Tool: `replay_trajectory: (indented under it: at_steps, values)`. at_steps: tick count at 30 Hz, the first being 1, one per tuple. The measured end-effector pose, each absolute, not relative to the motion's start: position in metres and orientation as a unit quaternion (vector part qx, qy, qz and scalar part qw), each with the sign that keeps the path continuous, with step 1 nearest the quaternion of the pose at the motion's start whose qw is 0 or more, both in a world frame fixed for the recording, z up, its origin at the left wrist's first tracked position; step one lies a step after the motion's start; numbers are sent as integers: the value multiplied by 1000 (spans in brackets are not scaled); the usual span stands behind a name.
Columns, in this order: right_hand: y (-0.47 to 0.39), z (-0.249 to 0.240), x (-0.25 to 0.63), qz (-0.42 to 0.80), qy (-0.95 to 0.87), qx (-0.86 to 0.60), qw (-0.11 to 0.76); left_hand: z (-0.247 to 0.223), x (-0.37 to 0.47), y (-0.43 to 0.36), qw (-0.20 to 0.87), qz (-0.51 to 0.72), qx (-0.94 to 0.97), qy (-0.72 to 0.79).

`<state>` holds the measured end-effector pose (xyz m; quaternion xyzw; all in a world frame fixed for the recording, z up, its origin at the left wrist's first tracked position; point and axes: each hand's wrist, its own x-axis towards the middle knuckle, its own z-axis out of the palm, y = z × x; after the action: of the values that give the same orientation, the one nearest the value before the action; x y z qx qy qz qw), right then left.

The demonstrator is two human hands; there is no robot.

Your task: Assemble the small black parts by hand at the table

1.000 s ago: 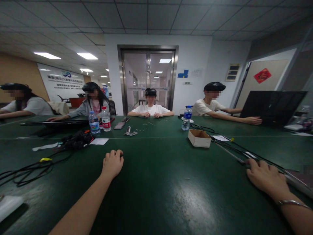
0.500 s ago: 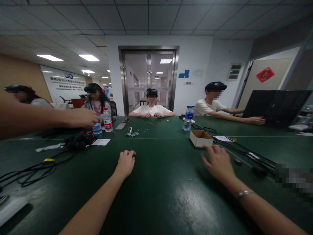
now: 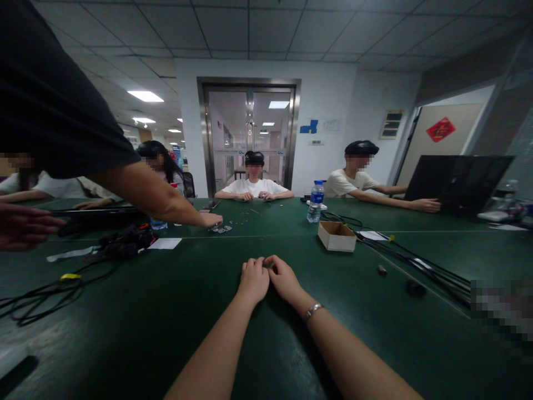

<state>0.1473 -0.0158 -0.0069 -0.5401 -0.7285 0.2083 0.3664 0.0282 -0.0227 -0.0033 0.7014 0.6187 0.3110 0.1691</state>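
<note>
My left hand (image 3: 255, 279) and my right hand (image 3: 285, 276) meet over the middle of the green table (image 3: 200, 311). Both are closed, fingers curled inward, with the fingertips almost touching. A tiny dark spot shows between them, too small to name; what either hand grips is hidden. A metal bracelet (image 3: 313, 311) circles my right wrist. Beyond my right hand stands an open cardboard box (image 3: 337, 240).
Another person's arm (image 3: 158, 197) reaches from the left to small grey pieces (image 3: 221, 229). A water bottle (image 3: 316, 201) stands behind the box. Black cables (image 3: 437, 272) run along the right, more cables (image 3: 54, 294) lie left. Two small dark objects, one a lump (image 3: 382, 270), lie at right.
My hands have come together at the middle, the right one leaving the box's side. The other person's arm has reached further across to the grey pieces.
</note>
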Motion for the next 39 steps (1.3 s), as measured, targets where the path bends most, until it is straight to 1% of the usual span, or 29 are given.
replay_trajectory:
  at_steps: [3, 7, 13, 16, 20, 24, 28, 34, 39]
  values:
    - [-23, -3, 148, 147, -783, -514, 319, -3, 18, -16, 209, 364, 682, 598]
    - [-28, 3, 143, 83, -813, -517, 253, -3, 11, -13, 213, 410, 650, 604]
    - [-28, 6, 141, 53, -813, -523, 251, -6, 7, -7, 227, 446, 600, 624]
    - [-27, 6, 142, 63, -803, -521, 282, -12, 2, -1, 267, 477, 562, 621]
    - [-24, 6, 145, 118, -763, -518, 368, -20, -9, 7, 363, 515, 536, 562]
    - [-20, 5, 147, 210, -726, -504, 420, -22, -20, 9, 380, 526, 545, 531]
    - [-15, 3, 148, 247, -710, -486, 446, -18, -23, 8, 412, 536, 539, 502]
    - [-5, -7, 149, 336, -675, -459, 470, -10, -20, 4, 457, 539, 511, 490]
    - [0, -12, 149, 347, -669, -458, 473, -9, -19, 4, 475, 542, 503, 477]
